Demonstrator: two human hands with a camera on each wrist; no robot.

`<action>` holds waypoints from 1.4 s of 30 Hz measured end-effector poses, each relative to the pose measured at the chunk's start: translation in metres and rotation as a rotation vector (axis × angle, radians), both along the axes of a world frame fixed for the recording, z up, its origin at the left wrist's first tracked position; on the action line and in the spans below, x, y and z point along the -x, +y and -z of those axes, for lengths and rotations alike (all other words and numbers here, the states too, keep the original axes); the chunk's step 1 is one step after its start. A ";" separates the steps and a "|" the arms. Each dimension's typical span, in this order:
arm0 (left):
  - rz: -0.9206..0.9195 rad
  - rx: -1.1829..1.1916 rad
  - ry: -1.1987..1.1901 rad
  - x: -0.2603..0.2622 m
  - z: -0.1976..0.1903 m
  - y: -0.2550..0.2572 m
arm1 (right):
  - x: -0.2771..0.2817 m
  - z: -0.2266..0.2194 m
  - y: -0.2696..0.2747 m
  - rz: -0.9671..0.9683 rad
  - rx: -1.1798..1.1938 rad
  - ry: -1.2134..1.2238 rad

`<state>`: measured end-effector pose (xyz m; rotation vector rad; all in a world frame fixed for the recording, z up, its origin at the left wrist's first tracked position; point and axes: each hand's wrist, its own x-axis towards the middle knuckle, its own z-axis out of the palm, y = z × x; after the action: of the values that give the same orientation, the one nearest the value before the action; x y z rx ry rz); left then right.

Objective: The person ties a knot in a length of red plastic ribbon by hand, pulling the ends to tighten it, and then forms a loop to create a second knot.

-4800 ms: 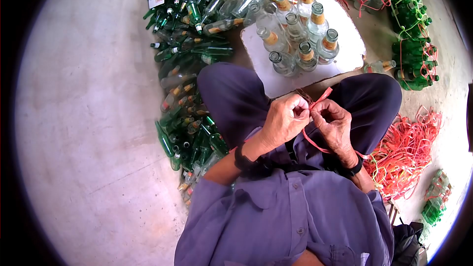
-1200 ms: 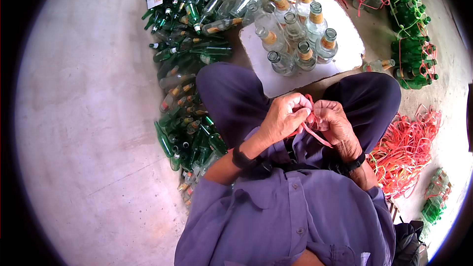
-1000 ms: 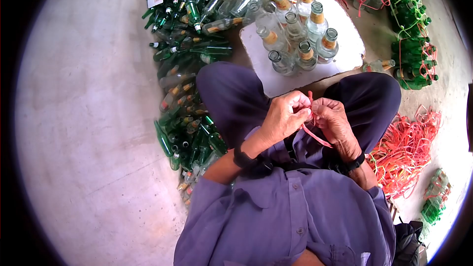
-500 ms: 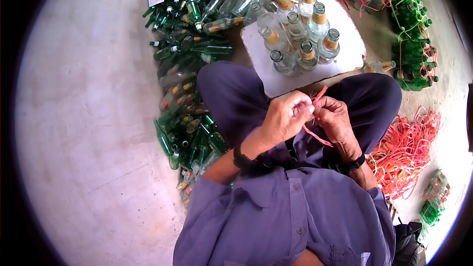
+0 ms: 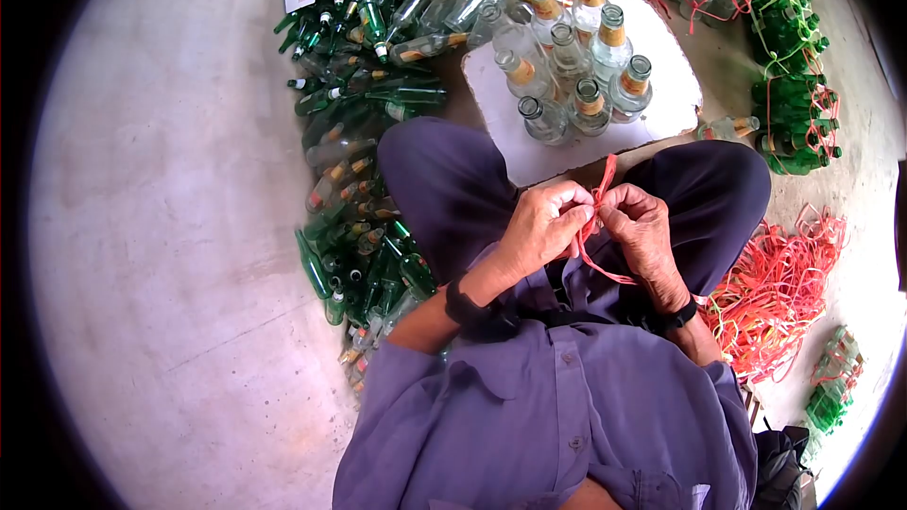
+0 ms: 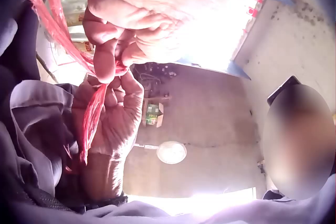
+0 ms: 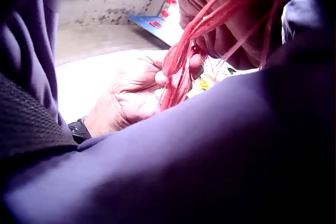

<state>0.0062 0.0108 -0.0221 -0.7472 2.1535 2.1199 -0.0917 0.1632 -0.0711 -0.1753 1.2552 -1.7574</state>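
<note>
Red plastic string (image 5: 607, 175) runs between both hands over the person's lap, one end sticking up and a longer strand hanging below. The left hand (image 5: 546, 227) pinches it between thumb and index finger. Close beside it, the right hand (image 5: 642, 229) pinches the same string with its thumb and fingertips. In the left wrist view, flat strands of the string (image 6: 93, 121) pass through the meeting fingertips. Several strands bunch together at the fingers in the right wrist view, where the string (image 7: 181, 69) partly covers the left fingertips. Any knot is hidden by the fingers.
Several clear glass bottles (image 5: 609, 55) stand on a white board (image 5: 669, 76) beyond the knees. Green and clear bottles (image 5: 373, 104) lie heaped on the left. A tangle of red string (image 5: 779, 293) lies right, below tied bundles of green bottles (image 5: 792, 118).
The string's upper end has swung from leaning right to standing more upright. The left fingers have shifted slightly, and both hands stay close together on the string.
</note>
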 end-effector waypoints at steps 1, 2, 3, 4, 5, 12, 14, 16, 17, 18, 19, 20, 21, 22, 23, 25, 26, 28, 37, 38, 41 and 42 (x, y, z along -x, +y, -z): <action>0.000 0.000 0.000 -0.001 0.002 -0.001 | 0.000 -0.001 -0.001 0.004 -0.003 0.007; 0.015 0.026 -0.005 -0.002 0.005 -0.002 | 0.000 -0.002 -0.001 0.004 -0.003 0.007; 0.030 0.051 -0.011 -0.003 0.007 -0.002 | 0.000 -0.003 -0.001 -0.002 -0.006 0.015; 0.030 0.051 -0.011 -0.003 0.007 -0.002 | 0.000 -0.003 -0.001 -0.008 -0.009 0.023; 0.017 -0.003 -0.018 -0.003 0.007 -0.002 | -0.001 -0.003 -0.002 -0.008 -0.009 0.023; -0.004 -0.023 -0.034 -0.004 0.007 0.001 | -0.007 -0.005 -0.001 0.020 -0.006 0.149; 0.013 0.023 -0.029 -0.005 0.010 0.000 | -0.009 -0.004 -0.001 0.026 -0.019 0.170; 0.031 0.068 -0.024 -0.006 0.013 0.000 | -0.010 0.000 0.000 -0.010 -0.103 0.262; 0.013 0.109 -0.038 -0.005 0.015 0.001 | -0.010 -0.001 0.000 -0.009 -0.104 0.263; -0.005 0.149 -0.053 -0.005 0.016 0.002 | -0.009 -0.003 0.000 -0.012 -0.102 0.266; -0.005 0.149 -0.052 -0.004 0.017 0.003 | -0.008 -0.005 0.000 -0.015 -0.100 0.269; -0.039 0.156 -0.004 -0.003 0.019 0.004 | -0.006 -0.006 0.000 -0.025 -0.102 0.264; -0.074 0.163 0.044 -0.002 0.020 0.005 | -0.005 -0.005 0.000 -0.025 -0.101 0.264; -0.075 0.163 0.044 -0.003 0.017 0.004 | -0.004 -0.002 0.000 -0.023 -0.075 0.215; -0.043 0.159 0.023 -0.003 0.011 0.004 | -0.002 0.001 0.001 -0.019 -0.048 0.166; -0.009 0.154 0.003 -0.005 0.008 0.005 | -0.003 0.008 0.000 -0.016 -0.051 0.125; 0.041 0.228 0.052 -0.007 0.009 0.007 | -0.005 0.005 -0.002 -0.003 -0.080 0.133; 0.056 0.268 0.034 -0.009 0.007 0.006 | -0.005 -0.002 -0.002 -0.022 -0.132 0.184; 0.123 0.659 0.258 -0.006 0.011 0.008 | -0.002 0.002 -0.002 -0.060 -0.135 0.126; 0.088 0.664 0.220 -0.006 0.016 0.005 | -0.005 -0.003 -0.001 -0.090 -0.129 0.151; 0.053 0.605 0.156 -0.008 0.016 0.003 | -0.003 0.004 -0.001 -0.073 0.023 0.018; 0.052 0.606 0.176 -0.007 0.014 0.003 | -0.003 0.004 -0.001 -0.072 -0.035 0.077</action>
<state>0.0127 0.0136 -0.0364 -0.5231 2.9149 1.5497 -0.0889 0.1626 -0.0754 -0.2664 1.3180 -1.6798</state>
